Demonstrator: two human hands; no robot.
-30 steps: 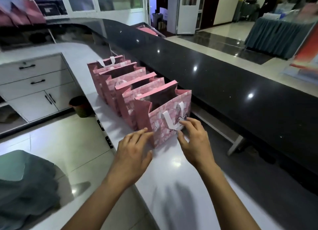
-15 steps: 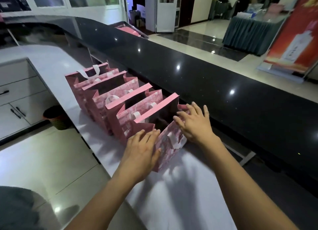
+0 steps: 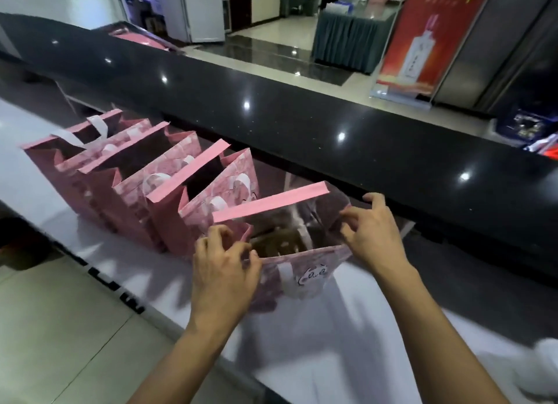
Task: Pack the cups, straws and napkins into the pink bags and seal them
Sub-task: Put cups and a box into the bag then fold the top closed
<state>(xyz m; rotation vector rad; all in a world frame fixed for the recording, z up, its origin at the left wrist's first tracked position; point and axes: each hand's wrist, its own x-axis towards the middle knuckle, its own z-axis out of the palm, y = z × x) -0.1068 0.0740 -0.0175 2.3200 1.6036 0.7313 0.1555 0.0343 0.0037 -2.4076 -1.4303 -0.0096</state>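
Observation:
A row of several pink paper bags [image 3: 126,174] with white handles stands on the white counter [image 3: 347,343]. The nearest pink bag [image 3: 305,264] is spread open at its mouth, its rear flap raised. My left hand [image 3: 223,270] pinches the bag's left side fold. My right hand [image 3: 371,234] pinches its right side fold. Something brownish lies blurred inside the bag; I cannot make out what it is. No straws or napkins are recognisable.
A raised black glossy ledge [image 3: 302,125] runs along the far side of the counter. A white crumpled thing [image 3: 543,361] lies at the right edge. The tiled floor [image 3: 66,343] drops away on the left. A red poster [image 3: 428,38] stands beyond.
My hands went from resting on the nearest bag's front and side to pinching its two side folds. The bag's mouth is now pulled open, and the view has shifted right.

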